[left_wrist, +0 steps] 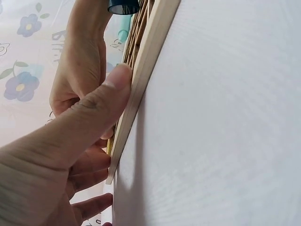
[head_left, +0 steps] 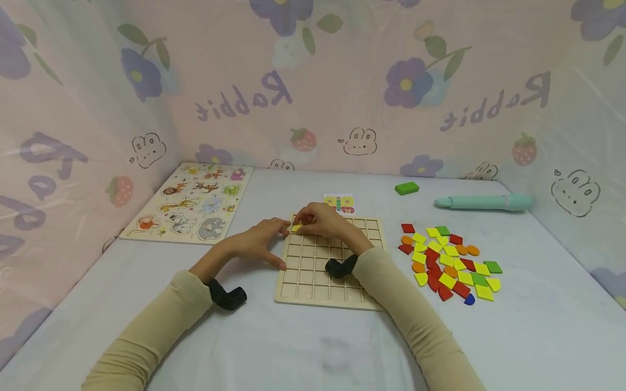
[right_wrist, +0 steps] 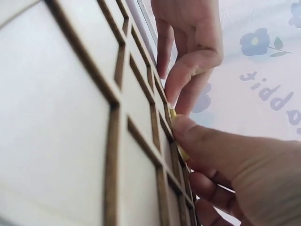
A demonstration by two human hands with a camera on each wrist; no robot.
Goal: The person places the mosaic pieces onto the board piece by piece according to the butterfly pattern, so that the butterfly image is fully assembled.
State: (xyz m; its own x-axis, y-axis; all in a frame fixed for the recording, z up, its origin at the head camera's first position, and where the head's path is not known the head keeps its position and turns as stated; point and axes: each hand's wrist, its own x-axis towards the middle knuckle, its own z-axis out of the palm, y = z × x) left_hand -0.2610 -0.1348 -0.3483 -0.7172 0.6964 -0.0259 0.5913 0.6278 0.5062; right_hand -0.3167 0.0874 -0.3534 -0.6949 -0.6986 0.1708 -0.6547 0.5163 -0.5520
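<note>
A wooden grid board [head_left: 313, 296] with raised square dividers lies flat in the middle of the table. My right hand [head_left: 323, 220] reaches over it and pinches a yellow tile [head_left: 296, 228] at the far left corner cell; in the right wrist view the thumb covers much of the yellow tile [right_wrist: 173, 113]. Along the board's left side is my left hand [head_left: 255, 243], fingers spread and loosely extended. Its thumb [left_wrist: 118, 77] rests at the board's side edge [left_wrist: 141, 77], with the other fingertips near the far corner.
Behind the board lies a small pattern card [head_left: 338, 203]. Loose red, yellow, orange, green and blue tiles [head_left: 447, 259] spread to its right. Further back are a green block [head_left: 407, 188] and a teal pen-shaped object [head_left: 481, 203]. An animal puzzle board [head_left: 161, 231] lies back left.
</note>
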